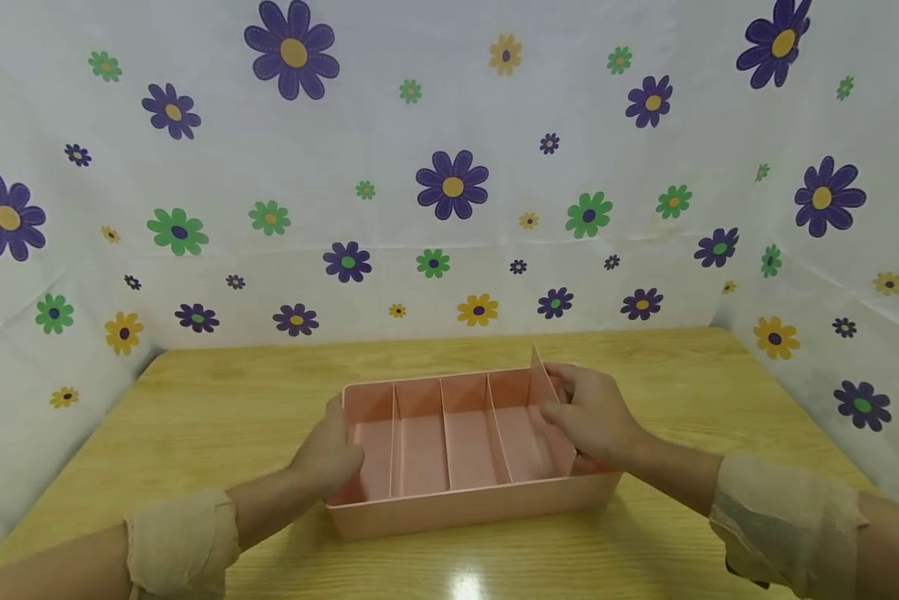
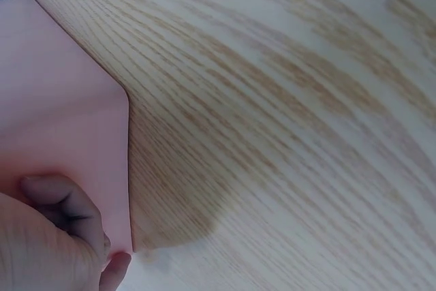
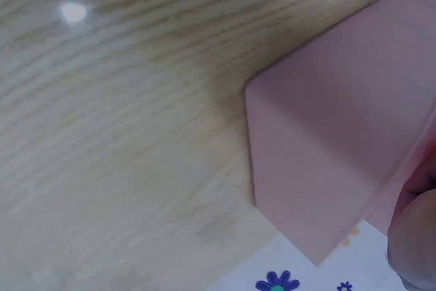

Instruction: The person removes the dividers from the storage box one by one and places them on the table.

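Note:
A pink rectangular box (image 1: 471, 510) sits on the table, with three thin dividers across it. A fourth divider (image 1: 542, 387) stands tilted near the right end, its far corner above the box's rim. My right hand (image 1: 595, 412) pinches this divider from its right side, over the end compartment. With my left hand (image 1: 327, 457) I grip the box's left end wall, thumb inside. In the left wrist view, curled fingers of the left hand (image 2: 48, 243) lie against the box (image 2: 75, 114). The right wrist view catches only part of the right hand (image 3: 412, 243) beside the box wall (image 3: 320, 127).
The wooden table (image 1: 224, 408) extends around the box on all sides. A white cloth (image 1: 389, 142) with purple, green and yellow flowers hangs behind the table and along both sides.

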Action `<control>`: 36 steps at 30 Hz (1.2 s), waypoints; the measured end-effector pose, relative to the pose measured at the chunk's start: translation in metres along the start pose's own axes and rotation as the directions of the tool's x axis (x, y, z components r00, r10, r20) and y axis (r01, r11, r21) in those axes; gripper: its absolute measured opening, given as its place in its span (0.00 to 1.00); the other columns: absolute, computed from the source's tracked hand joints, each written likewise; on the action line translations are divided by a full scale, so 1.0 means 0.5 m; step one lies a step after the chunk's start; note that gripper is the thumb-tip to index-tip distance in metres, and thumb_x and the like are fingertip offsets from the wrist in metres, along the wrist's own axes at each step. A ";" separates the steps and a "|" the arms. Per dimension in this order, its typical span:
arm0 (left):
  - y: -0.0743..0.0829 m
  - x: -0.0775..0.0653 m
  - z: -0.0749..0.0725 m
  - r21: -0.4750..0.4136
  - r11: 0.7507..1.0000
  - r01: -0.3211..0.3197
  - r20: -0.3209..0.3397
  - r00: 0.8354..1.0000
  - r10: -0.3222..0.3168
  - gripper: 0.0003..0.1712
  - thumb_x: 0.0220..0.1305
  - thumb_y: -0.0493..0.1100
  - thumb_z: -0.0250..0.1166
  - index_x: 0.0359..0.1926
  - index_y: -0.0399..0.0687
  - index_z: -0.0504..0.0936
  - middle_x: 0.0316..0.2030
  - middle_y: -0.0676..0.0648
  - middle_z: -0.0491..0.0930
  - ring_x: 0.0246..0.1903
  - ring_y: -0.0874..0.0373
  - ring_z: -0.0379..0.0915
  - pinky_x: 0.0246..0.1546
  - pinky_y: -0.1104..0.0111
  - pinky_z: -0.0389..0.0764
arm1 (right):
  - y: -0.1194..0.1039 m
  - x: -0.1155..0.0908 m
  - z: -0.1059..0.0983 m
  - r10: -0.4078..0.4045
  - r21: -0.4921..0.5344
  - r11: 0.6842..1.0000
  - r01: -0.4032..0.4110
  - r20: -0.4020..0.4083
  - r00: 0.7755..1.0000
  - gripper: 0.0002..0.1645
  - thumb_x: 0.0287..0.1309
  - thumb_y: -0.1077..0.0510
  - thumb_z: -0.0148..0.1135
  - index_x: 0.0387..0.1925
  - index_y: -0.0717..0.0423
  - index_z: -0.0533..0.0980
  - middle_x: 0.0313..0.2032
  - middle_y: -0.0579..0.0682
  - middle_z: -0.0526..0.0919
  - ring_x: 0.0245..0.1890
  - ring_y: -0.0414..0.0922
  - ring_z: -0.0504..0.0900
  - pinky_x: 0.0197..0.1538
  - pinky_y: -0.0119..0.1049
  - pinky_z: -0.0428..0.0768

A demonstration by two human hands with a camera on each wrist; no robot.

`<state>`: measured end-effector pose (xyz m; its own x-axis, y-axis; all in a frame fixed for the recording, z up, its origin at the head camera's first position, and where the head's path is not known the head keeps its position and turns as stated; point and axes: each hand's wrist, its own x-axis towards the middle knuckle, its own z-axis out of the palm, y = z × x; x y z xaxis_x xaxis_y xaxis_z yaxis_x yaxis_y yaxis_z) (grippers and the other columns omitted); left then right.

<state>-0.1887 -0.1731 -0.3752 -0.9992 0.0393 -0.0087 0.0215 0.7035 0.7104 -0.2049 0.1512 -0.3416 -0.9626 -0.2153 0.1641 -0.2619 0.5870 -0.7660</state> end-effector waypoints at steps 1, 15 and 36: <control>0.002 -0.001 0.000 -0.007 1.000 0.007 0.013 1.000 -0.007 0.45 0.50 0.26 0.50 0.72 0.26 0.47 0.51 0.26 0.76 0.47 0.41 0.73 0.49 0.48 0.76 | -0.003 0.001 -0.004 -0.002 0.000 1.000 0.002 0.003 1.000 0.33 0.54 0.67 0.57 0.65 0.67 0.71 0.16 0.45 0.69 0.12 0.38 0.65 0.16 0.29 0.64; 0.003 -0.008 -0.005 0.007 1.000 0.019 0.014 1.000 -0.019 0.48 0.47 0.25 0.52 0.71 0.24 0.45 0.50 0.27 0.76 0.45 0.42 0.73 0.48 0.50 0.75 | -0.088 0.017 -0.067 0.008 -0.095 0.995 0.001 0.091 0.996 0.37 0.57 0.63 0.55 0.70 0.62 0.65 0.18 0.49 0.72 0.07 0.42 0.69 0.14 0.36 0.72; 0.003 -0.003 0.007 0.016 1.000 -0.021 -0.007 1.000 0.021 0.47 0.46 0.25 0.52 0.70 0.24 0.47 0.48 0.27 0.77 0.44 0.41 0.74 0.46 0.49 0.76 | -0.153 0.047 -0.161 0.037 -0.228 0.973 -0.024 0.054 0.998 0.35 0.61 0.57 0.53 0.70 0.61 0.65 0.22 0.51 0.76 0.14 0.45 0.72 0.23 0.37 0.73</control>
<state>-0.1873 -0.1698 -0.3766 -0.9987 0.0494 0.0115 0.0434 0.7141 0.6987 -0.2131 0.1639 -0.2292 -0.9666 -0.2353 0.1014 -0.2474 0.7547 -0.6077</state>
